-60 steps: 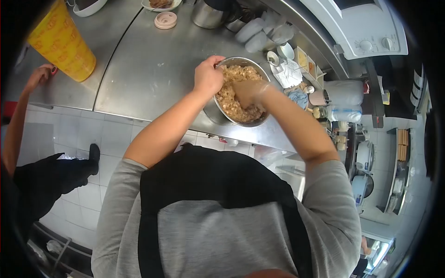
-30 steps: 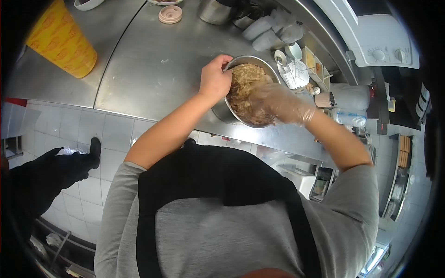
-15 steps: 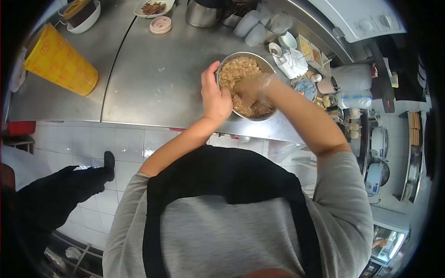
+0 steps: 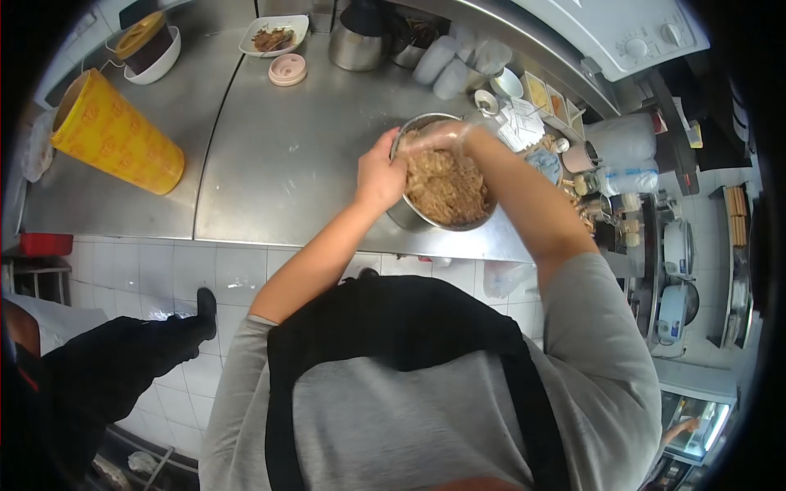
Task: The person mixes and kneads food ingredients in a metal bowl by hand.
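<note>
A deep metal bowl (image 4: 399,214) stands at the front of the steel counter, tilted toward me. Inside is a lumpy, wet, brown mixture (image 4: 450,192) that looks like minced meat. My left hand (image 4: 382,173) is closed on the bowl's left side, with its fingers over the rim. My right hand (image 4: 434,137), in a clear plastic glove, reaches into the far side of the bowl against the mixture. Its fingertips are hidden in the mixture and blurred.
To the left lies a large yellow patterned cup (image 4: 119,135). Behind are a pink lid (image 4: 287,70), a plate of food scraps (image 4: 274,37) and a steel jug (image 4: 359,49). Bottles and containers (image 4: 622,176) crowd the right. Another person's leg (image 4: 155,348) shows at lower left.
My right hand has moved from the middle of the mixture to the bowl's far side. The bowl now tips more toward me, with my left hand still on it.
</note>
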`<control>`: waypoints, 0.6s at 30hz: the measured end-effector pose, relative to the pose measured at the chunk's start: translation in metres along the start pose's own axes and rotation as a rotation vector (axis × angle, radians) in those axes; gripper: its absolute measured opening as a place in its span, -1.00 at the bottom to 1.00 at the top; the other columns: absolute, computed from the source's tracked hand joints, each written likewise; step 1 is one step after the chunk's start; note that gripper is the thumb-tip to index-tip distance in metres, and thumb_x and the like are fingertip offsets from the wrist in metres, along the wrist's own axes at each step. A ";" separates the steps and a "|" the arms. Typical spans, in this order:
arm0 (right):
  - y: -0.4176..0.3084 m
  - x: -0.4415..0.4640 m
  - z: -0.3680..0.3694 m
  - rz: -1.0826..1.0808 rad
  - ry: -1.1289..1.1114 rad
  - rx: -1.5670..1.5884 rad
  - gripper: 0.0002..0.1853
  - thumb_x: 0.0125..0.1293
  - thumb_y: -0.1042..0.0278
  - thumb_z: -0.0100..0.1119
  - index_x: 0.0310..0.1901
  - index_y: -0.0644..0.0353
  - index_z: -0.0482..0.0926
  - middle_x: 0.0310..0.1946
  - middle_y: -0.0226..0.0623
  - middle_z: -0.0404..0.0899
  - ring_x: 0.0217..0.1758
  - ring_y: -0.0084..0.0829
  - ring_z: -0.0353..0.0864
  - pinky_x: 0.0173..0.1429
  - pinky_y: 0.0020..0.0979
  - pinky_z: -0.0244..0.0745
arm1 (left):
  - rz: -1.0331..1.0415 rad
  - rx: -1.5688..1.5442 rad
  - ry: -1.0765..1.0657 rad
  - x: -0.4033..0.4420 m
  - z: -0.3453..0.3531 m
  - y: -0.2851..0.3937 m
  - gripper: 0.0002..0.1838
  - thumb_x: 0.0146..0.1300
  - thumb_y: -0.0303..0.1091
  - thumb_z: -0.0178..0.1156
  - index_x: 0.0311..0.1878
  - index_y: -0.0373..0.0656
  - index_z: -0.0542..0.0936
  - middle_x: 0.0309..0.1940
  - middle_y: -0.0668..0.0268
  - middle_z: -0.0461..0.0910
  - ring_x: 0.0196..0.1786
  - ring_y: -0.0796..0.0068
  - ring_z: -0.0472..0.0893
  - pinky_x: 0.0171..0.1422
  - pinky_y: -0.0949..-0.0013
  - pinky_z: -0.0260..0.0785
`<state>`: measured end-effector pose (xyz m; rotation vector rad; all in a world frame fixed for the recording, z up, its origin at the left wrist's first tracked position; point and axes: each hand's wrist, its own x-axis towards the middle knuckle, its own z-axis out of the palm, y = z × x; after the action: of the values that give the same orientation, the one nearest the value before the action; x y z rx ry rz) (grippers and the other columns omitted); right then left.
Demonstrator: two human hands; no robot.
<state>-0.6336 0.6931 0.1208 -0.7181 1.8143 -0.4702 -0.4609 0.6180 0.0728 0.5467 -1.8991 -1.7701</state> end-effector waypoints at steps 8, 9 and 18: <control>-0.072 -0.028 0.015 0.081 -0.409 -0.860 -0.51 -0.16 0.35 0.35 -0.06 0.18 0.62 -0.18 -0.18 0.65 -0.09 -0.29 0.61 -0.03 -0.27 0.50 | 0.103 -0.084 0.142 -0.006 0.011 -0.016 -0.57 0.13 -0.49 0.02 0.12 -0.28 0.50 -0.10 -0.03 0.63 -0.03 0.08 0.62 0.14 0.28 0.39; -0.079 -0.046 0.019 0.046 -0.441 -0.995 -0.50 -0.19 0.35 0.35 -0.07 0.19 0.62 -0.19 -0.16 0.65 -0.11 -0.24 0.62 -0.06 -0.26 0.51 | 0.096 -0.108 0.144 -0.006 0.012 -0.013 -0.57 0.13 -0.50 0.03 0.12 -0.28 0.50 -0.10 -0.03 0.63 -0.03 0.08 0.62 0.14 0.28 0.39; 0.043 -0.103 0.047 -0.423 0.192 -0.965 -0.57 -0.04 0.55 0.17 -0.04 0.18 0.55 -0.07 -0.13 0.56 0.02 -0.07 0.54 0.13 -0.19 0.44 | 0.132 -0.125 0.114 -0.009 0.012 -0.022 -0.49 0.09 -0.56 0.02 0.19 -0.27 0.43 0.08 -0.04 0.51 0.14 0.03 0.51 0.28 0.20 0.30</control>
<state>-0.5754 0.7948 0.1499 -1.7815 2.0388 0.1240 -0.4613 0.6314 0.0493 0.4558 -1.6943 -1.7215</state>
